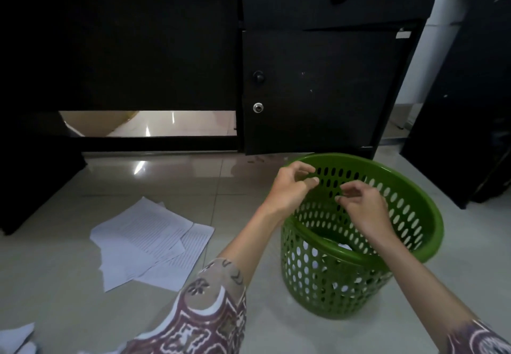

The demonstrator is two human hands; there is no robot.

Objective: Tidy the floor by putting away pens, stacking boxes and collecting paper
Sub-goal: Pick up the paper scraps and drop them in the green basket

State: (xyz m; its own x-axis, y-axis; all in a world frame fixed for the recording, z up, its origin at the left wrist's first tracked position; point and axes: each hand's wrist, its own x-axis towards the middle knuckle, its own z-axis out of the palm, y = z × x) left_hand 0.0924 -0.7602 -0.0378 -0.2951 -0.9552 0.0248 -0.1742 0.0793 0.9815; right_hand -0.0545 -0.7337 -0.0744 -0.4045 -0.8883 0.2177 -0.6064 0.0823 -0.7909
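A: Any readable text/brands?
B: No. Sheets on floor (149,240) have faint printed lines, too small to read. Small white tag on cabinet door (403,34), can't read either.
A: Counts?
B: 1 green perforated basket (414,215), upright on tile floor (193,182). Loose paper pile left of it, several overlapping sheets, exact no. can't tell. More white paper at bottom-left corner (16,337), partly cut off. No pens/boxes I can make out.
A: Basket contents?
B: White crumpled paper inside (345,247), low down, also visible thru side holes.
A: Hands?
B: Both over basket opening, near each other but apart. Left hand (293,184) at near-left rim, fingers curled, nothing visible in them. Right hand (362,204) over the middle, fingers loosely curled, nothing held as far as I can see.
A: Surroundings?
B: Dark desk (124,49) behind, cabinet w/ 2 locks + knob right of it. Patterned sleeves on both arms.
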